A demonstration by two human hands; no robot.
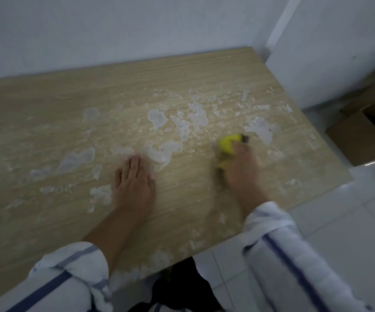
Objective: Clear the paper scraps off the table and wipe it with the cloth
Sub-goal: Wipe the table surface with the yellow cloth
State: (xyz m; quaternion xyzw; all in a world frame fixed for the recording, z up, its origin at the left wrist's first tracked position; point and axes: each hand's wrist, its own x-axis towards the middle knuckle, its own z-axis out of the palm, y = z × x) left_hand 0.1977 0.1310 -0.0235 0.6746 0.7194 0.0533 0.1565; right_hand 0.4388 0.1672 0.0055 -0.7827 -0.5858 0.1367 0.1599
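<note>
**Hands on the scrap-covered table**

Striped sleeves (69, 278) sit nearest, at the table's (35, 122) near edge. Left hand (134, 183) lies flat near the table's middle, fingers together, palm down — clamped on nothing. Right hand (240, 170), blurred, is closed around a yellow tool (227, 143) toward the table's right edge. White paper scraps (157, 118) cover the table — most beyond both hands.

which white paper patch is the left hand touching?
The white stuck-on paper patch at the left hand's fingertips; the other patches lie clear of the hand.
</note>
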